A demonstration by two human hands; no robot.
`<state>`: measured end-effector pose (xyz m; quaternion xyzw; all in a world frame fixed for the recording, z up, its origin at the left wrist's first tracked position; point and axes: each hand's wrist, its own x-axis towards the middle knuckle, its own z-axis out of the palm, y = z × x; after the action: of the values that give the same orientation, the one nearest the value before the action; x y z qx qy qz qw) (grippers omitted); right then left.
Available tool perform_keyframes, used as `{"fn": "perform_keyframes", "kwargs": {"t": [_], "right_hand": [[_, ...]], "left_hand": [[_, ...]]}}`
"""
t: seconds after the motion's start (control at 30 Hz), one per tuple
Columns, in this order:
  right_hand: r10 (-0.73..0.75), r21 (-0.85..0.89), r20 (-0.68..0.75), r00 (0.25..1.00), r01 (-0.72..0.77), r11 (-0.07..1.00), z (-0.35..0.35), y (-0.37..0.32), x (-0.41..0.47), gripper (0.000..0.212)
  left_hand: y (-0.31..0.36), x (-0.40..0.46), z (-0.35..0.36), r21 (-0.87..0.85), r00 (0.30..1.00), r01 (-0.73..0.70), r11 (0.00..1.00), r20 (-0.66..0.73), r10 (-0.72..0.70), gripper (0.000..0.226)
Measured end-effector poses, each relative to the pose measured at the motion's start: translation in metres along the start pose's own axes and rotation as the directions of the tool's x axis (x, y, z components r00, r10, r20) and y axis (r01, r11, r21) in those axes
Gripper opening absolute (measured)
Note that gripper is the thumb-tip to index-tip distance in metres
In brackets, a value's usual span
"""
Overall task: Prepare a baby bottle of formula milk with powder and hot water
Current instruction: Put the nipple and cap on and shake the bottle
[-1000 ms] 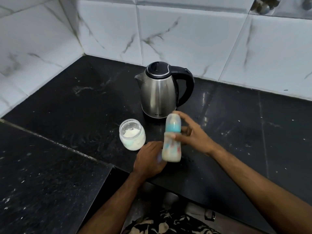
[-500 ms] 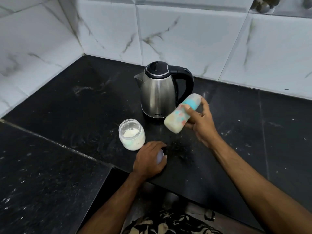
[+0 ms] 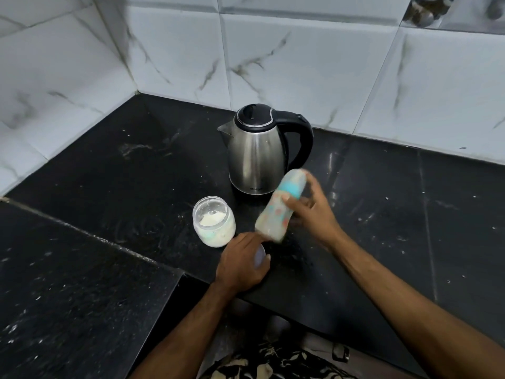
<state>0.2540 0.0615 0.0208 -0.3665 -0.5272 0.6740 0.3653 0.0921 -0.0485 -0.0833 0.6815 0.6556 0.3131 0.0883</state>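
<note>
My right hand grips the baby bottle above the counter. The bottle is capped with a teal ring, holds milky liquid, and tilts with its top up to the right; it looks motion-blurred. My left hand rests on the black counter near its front edge, fingers curled round a small pale round lid. An open glass jar of white powder stands just left of the bottle. The steel kettle with black lid and handle stands behind them.
White marble-look wall tiles close the counter at the back and left. A lower black slab lies at the front left. The counter's front edge runs under my forearms, with patterned cloth below.
My right hand lifted the bottle from upright on the counter, tipped it toward the kettle, and now swings it back down, less tilted. The left hand let go of the bottle and stays on the lid.
</note>
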Motion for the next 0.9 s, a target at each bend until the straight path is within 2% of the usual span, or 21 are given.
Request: {"fn": "perform_keyframes", "kwargs": {"t": [0.07, 0.1, 0.13, 0.2, 0.27, 0.33, 0.37, 0.43, 0.47, 0.5, 0.53, 0.63, 0.7, 0.73, 0.83, 0.87, 0.9], "right_hand": [[0.044, -0.248, 0.282, 0.959, 0.029, 0.968, -0.001, 0.007, -0.009, 0.072], [0.051, -0.274, 0.343, 0.938, 0.049, 0.960, -0.004, 0.009, -0.010, 0.074], [0.032, -0.229, 0.319, 0.947, 0.044, 0.972, -0.004, 0.007, -0.009, 0.075], [-0.017, -0.056, 0.100, 0.995, 0.023, 0.998, -0.004, -0.004, -0.003, 0.072], [-0.025, 0.103, -0.091, 0.996, 0.034, 0.994, -0.005, -0.010, 0.006, 0.068], [-0.031, 0.108, -0.102, 0.994, 0.042, 0.993, -0.004, -0.004, 0.004, 0.064], [-0.032, 0.030, -0.021, 0.999, 0.032, 0.999, -0.003, 0.000, -0.002, 0.065], [0.008, -0.194, 0.236, 0.972, 0.039, 0.980, -0.003, 0.011, -0.014, 0.073], [0.029, -0.247, 0.316, 0.948, 0.052, 0.968, -0.006, 0.014, -0.017, 0.077], [0.026, -0.237, 0.322, 0.946, 0.054, 0.970, -0.008, 0.013, -0.016, 0.078], [-0.005, -0.186, 0.259, 0.966, 0.055, 0.981, -0.009, 0.007, -0.012, 0.078], [-0.050, 0.035, -0.079, 0.996, 0.053, 0.998, -0.017, -0.009, 0.004, 0.077], [-0.051, 0.094, -0.149, 0.988, 0.066, 0.993, -0.017, -0.009, 0.005, 0.074], [-0.037, 0.054, -0.098, 0.994, 0.043, 0.998, -0.015, -0.007, 0.000, 0.072], [0.054, -0.211, 0.229, 0.972, -0.005, 0.977, -0.011, 0.000, -0.019, 0.075], [0.056, -0.231, 0.262, 0.964, 0.006, 0.973, -0.012, 0.000, -0.019, 0.078], [0.023, -0.209, 0.232, 0.972, 0.027, 0.978, -0.014, -0.004, -0.016, 0.079]], "left_hand": [[0.000, 0.002, -0.001, 0.002, 1.000, 0.006, 1.000, 0.031, -0.006, 0.037], [-0.001, 0.002, -0.001, 0.005, 0.999, 0.020, 1.000, 0.044, -0.020, 0.038], [-0.002, 0.002, 0.000, 0.005, 0.999, 0.027, 1.000, 0.042, -0.027, 0.038], [-0.004, -0.001, 0.004, 0.019, 1.000, 0.023, 1.000, 0.021, -0.023, 0.036], [-0.003, -0.001, 0.004, 0.009, 1.000, 0.015, 1.000, 0.011, -0.015, 0.039], [-0.004, -0.001, 0.004, 0.006, 1.000, 0.003, 1.000, 0.001, -0.003, 0.040], [-0.005, 0.000, 0.004, 0.006, 1.000, -0.001, 1.000, 0.007, 0.001, 0.040], [-0.007, 0.002, 0.003, 0.011, 0.998, 0.002, 1.000, 0.058, -0.003, 0.041], [-0.007, 0.003, 0.002, 0.008, 0.996, 0.007, 1.000, 0.087, -0.008, 0.042], [-0.007, 0.003, 0.003, 0.005, 0.995, 0.004, 1.000, 0.098, -0.005, 0.041], [-0.008, 0.002, 0.004, 0.007, 0.996, -0.002, 1.000, 0.090, 0.001, 0.041], [-0.005, -0.001, 0.004, 0.018, 1.000, -0.002, 1.000, 0.031, 0.001, 0.040], [-0.005, -0.001, 0.004, 0.018, 1.000, -0.004, 1.000, 0.015, 0.003, 0.040], [-0.006, -0.001, 0.004, 0.021, 1.000, -0.004, 1.000, 0.024, 0.004, 0.041], [-0.009, 0.002, 0.005, 0.021, 0.997, 0.005, 1.000, 0.075, -0.006, 0.045], [-0.008, 0.002, 0.004, 0.019, 0.997, 0.009, 1.000, 0.077, -0.010, 0.046], [-0.008, 0.001, 0.005, 0.017, 0.998, 0.008, 1.000, 0.068, -0.009, 0.046]]}}
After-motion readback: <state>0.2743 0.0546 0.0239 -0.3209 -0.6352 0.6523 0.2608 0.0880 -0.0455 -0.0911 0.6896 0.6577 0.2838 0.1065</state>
